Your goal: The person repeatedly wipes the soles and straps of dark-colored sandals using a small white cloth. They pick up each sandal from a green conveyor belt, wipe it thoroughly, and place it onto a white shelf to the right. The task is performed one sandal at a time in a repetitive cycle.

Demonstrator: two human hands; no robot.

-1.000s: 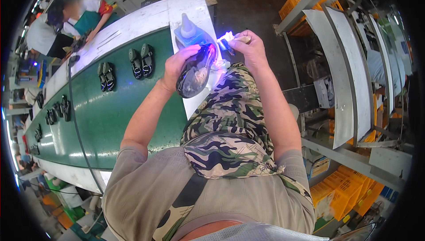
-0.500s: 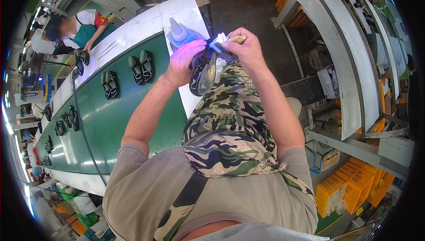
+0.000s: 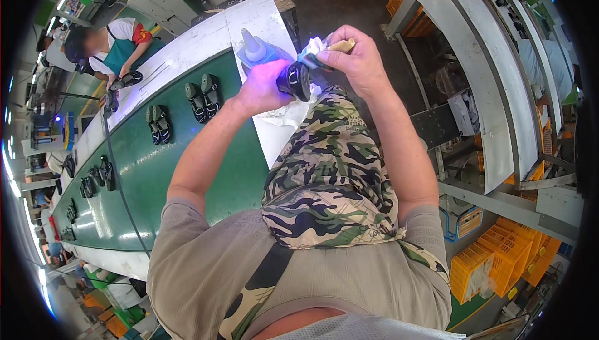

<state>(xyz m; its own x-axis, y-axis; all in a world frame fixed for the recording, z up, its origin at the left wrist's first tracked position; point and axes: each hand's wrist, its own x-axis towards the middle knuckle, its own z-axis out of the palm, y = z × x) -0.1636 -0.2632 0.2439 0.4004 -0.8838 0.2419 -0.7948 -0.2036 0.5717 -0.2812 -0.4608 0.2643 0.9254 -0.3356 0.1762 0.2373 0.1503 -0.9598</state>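
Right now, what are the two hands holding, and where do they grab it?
The left hand grips a dark shoe by its side. The right hand pinches a white cloth at its end, pressed against the shoe.

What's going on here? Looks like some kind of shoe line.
A person seated beside a long green conveyor belt holds a dark shoe up in the left hand. The right hand presses a small white cloth against it, under a violet-blue glow. A squeeze bottle with a pointed nozzle stands on the white table end just behind. Pairs of dark shoes lie along the belt, and another worker handles shoes farther up.
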